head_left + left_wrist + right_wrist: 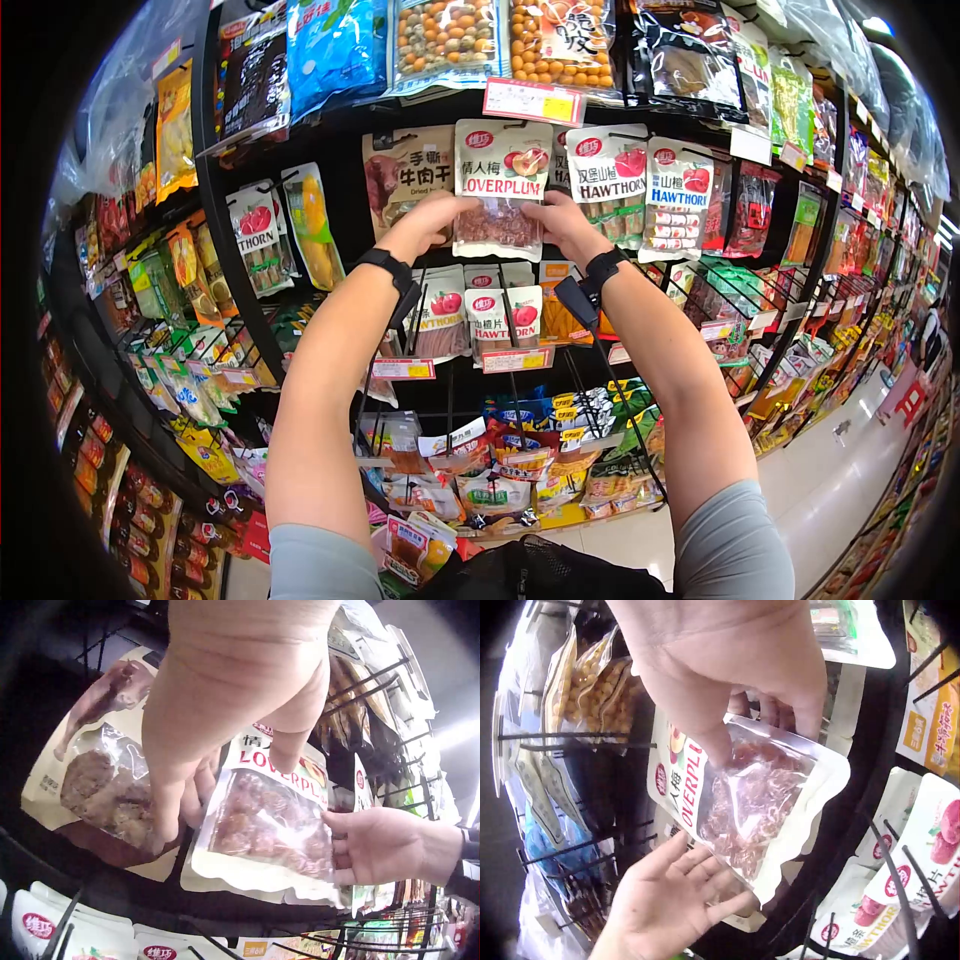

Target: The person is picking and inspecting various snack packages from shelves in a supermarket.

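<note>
A white LOVERPLUM bag (500,185) with a clear window hangs upright on the rack, a hand at each side. My right hand (572,228) grips its edge, thumb across the front and fingers curled behind, as the right wrist view shows around the bag (754,799). My left hand (425,225) lays its thumb on the front of the bag (270,825); its other fingers spread, fairly straight, beside and partly behind the left edge. In the right wrist view the left hand (667,900) shows its palm. A dried beef bag (112,787) is just left of it.
HAWTHORN bags (610,180) hang to the right, and more HAWTHORN bags (505,315) below on black hooks with price tags (517,360). Egg-like snack bags (445,45) sit above. Metal prongs (577,739) stick out nearby. A tiled floor (820,480) shows lower right.
</note>
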Tool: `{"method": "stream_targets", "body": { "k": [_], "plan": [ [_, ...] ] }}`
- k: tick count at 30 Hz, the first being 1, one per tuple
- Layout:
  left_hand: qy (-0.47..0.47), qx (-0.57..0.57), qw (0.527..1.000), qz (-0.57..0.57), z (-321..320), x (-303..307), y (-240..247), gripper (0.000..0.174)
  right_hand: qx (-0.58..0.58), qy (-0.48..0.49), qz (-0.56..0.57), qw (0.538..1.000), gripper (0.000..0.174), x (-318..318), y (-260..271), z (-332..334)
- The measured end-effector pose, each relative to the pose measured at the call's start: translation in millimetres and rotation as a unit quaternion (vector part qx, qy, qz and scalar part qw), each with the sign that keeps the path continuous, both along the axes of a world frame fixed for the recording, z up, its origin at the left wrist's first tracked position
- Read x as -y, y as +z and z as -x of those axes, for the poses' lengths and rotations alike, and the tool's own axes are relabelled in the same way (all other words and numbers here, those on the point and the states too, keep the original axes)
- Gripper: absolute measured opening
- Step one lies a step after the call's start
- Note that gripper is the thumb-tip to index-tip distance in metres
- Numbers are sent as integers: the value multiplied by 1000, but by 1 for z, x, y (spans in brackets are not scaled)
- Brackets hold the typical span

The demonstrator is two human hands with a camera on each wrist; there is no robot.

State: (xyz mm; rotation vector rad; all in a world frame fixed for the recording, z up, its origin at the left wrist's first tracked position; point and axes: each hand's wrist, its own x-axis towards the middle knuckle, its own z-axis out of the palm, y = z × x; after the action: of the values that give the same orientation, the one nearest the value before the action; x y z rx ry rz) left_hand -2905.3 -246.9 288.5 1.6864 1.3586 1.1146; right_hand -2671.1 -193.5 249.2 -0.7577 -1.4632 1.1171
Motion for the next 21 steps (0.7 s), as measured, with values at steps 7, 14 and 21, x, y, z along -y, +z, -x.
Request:
{"method": "stream_targets", "body": {
  "k": [7, 14, 21],
  "plan": [
    [-165, 196, 967, -16, 10, 12, -14, 35, -34, 99, -5, 994, 34, 71, 13, 2],
    [-206, 274, 937, -65, -10, 113, -8, 35, -102, 152, -104, 978, 32, 145, 18, -3],
    [-205, 318, 920, -102, -34, 187, -16, 34, -163, 184, -133, 960, 35, 212, 12, -14]
  ]
}}
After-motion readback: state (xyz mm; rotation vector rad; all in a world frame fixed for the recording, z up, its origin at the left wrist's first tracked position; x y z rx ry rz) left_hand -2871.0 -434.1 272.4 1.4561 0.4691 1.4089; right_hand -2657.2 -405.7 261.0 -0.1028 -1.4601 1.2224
